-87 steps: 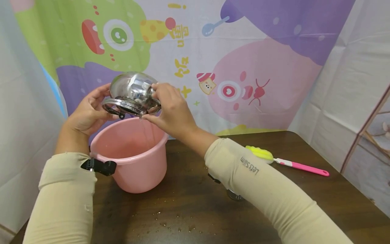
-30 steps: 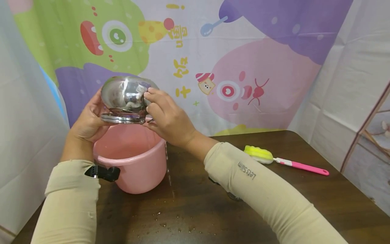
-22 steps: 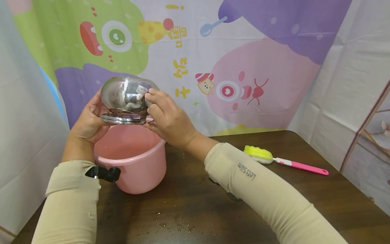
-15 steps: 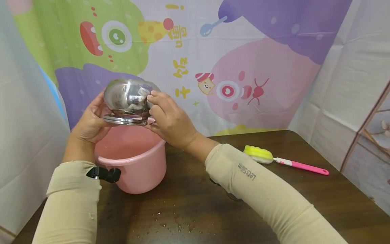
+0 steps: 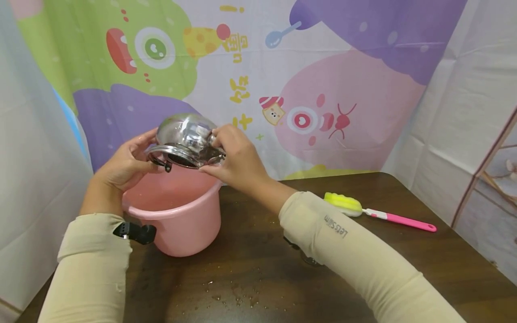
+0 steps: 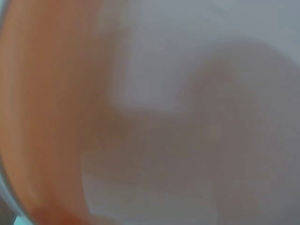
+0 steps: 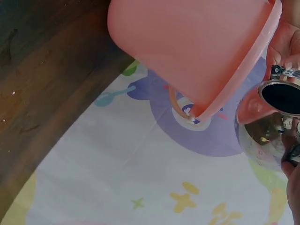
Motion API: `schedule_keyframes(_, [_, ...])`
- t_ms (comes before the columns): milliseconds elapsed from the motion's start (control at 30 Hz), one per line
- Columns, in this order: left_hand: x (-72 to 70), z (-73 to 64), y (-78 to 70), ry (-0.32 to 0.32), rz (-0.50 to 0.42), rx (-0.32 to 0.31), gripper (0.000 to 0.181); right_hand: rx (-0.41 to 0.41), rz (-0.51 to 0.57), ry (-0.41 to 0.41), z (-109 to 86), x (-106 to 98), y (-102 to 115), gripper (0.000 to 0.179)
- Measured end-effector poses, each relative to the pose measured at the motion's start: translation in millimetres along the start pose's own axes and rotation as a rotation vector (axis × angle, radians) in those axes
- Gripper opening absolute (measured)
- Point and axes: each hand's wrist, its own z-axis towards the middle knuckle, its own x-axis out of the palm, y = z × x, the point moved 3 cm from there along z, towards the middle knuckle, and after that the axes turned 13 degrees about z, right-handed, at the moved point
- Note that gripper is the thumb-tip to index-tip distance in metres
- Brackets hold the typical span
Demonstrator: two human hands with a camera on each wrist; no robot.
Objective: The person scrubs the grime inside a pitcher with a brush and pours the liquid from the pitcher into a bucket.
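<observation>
A shiny stainless steel teapot [image 5: 187, 132] is tipped mouth-down over the pink bucket [image 5: 187, 229]. The left hand [image 5: 129, 163] grips it from the left, thumb beneath the ring-shaped part and black fitting at its rim, other fingers behind the body. On the opposite side the right hand [image 5: 238, 157] pinches it, fingertips on the body and thumb under the rim. In the right wrist view, the teapot's dark round opening [image 7: 281, 97] shows beside the bucket's rim [image 7: 253, 77]. The left wrist view is a blur of orange and grey.
A brush with a yellow sponge head [image 5: 343, 203] and pink handle lies on the dark wooden table [image 5: 258, 242] at the right. Partly hidden under the right forearm is a small metal piece [image 5: 310, 259]. Water drops dot the table front. A printed cloth [image 5: 242, 89] hangs behind.
Water ran from the teapot earlier; no stream shows now. In the last half second both hands have shifted it right and slightly down, turning its rim more toward the head camera.
</observation>
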Motion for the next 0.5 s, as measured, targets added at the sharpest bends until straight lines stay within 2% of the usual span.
schedule_keyframes(133, [1.5,0.1,-2.8,-0.024,0.031,-0.053,0.074,0.134,0.067,-0.033,-0.8,-4,-5,0.054])
schedule_keyframes(300, [5.8,2.1,-6.3,-0.086,0.075,-0.137,0.051,0.364,0.142,-0.078,-0.9,-13,-13,0.05])
schedule_keyframes(500, [19.2,9.7,-11.9,-0.148,0.085,-0.183,0.024,0.622,0.217,-0.132,-1.8,-30,-25,0.045])
